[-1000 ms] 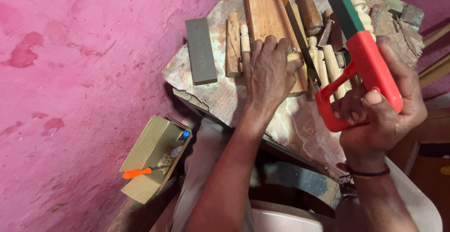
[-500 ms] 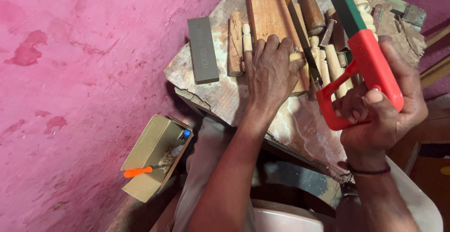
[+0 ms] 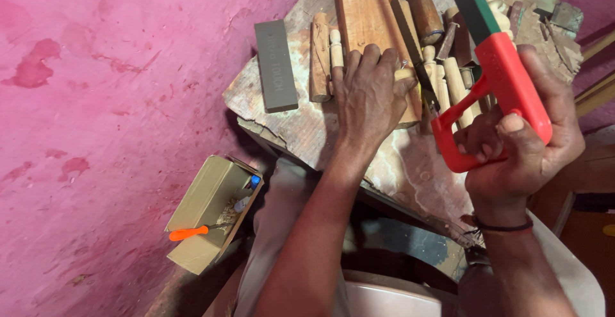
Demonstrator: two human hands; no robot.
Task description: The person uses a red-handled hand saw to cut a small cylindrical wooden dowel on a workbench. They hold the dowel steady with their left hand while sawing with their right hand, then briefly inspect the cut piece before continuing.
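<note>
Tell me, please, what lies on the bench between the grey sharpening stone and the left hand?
In the head view, two small wooden pieces lie between the grey sharpening stone and the left hand: a short brown block and a pale turned peg.

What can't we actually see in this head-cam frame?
- Saw: far end of frame and blade cut off by the top edge.
- Cut line on the wooden piece: hidden under the left hand.
- Cardboard box: contents too small to identify.
- Right hand: palm hidden behind the red handle.
</note>
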